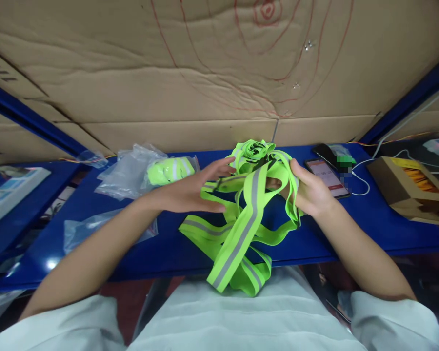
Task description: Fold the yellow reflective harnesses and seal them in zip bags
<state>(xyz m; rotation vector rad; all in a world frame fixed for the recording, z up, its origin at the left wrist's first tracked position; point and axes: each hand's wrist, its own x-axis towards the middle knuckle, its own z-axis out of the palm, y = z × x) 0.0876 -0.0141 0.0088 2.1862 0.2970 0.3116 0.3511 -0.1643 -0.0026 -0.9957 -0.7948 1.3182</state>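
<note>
Neon green straps with a grey reflective stripe [254, 190] lie in loose loops over the blue table and hang past its front edge. My right hand [309, 190] is closed round several loops at their right side, thumb on top, with its other fingers partly hidden behind the straps. My left hand [201, 187] is spread at the left of the straps, thumb and fingers apart, holding nothing. Behind the loops sits a coiled green strap bundle [254, 148]. A bagged green bundle [170, 170] rests on the table beyond my left wrist.
Clear plastic bags [128, 170] lie at the left of the blue table [303, 246]. Two phones, one with a lit screen [327, 178], and a white cable are at the right, beside an open cardboard box [398, 190]. Cardboard [205, 97] stands behind.
</note>
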